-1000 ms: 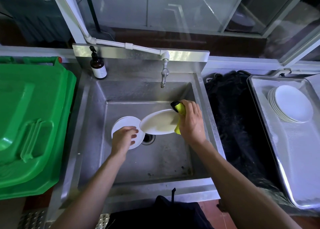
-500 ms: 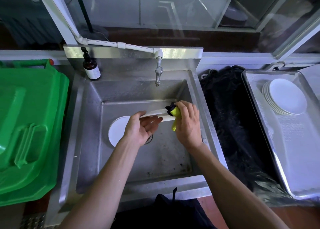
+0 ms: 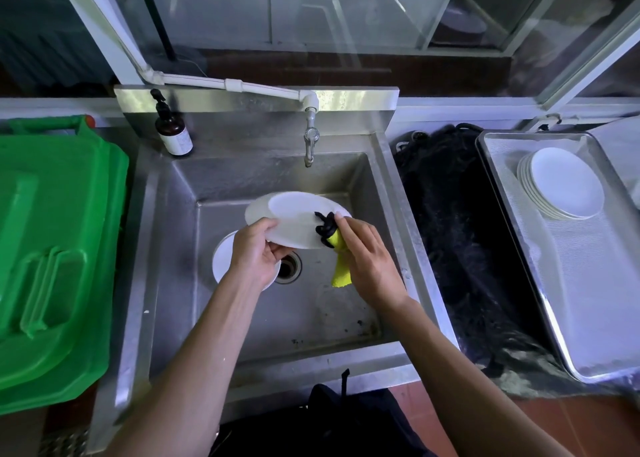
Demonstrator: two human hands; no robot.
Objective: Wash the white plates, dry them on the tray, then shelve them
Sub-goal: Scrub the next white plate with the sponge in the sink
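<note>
Over the steel sink (image 3: 166, 249), a white plate (image 3: 291, 214) is held clear of the basin floor, tilted so its face turns up toward the person; that angle likely lets the cloth reach the whole surface while drips fall back into the basin. The left hand (image 3: 256, 252) grips the plate's near-left rim, thumb on top and fingers curled beneath, which steadies it against the rubbing. The right hand (image 3: 367, 259) is closed round a yellow cloth (image 3: 341, 269) and presses its dark-edged end against the right part of the plate, so this looks like the scrubbing step. Beneath the left hand a second plate (image 3: 223, 262) lies flat on the sink floor beside the drain (image 3: 289, 266), probably waiting its turn. The tap (image 3: 309, 141) stands behind the held plate; I cannot tell whether water is running. A brown soap bottle (image 3: 172, 131) sits on the sink's back-left corner, within easy reach. Well apart to the right, past a dark heap of netting (image 3: 457, 231), a metal tray (image 3: 595, 283) carries a stack of white plates (image 3: 564, 183) at its far end, so washed ones seem to gather there to dry. A green bin lid (image 3: 52, 249) lies left of the sink
</note>
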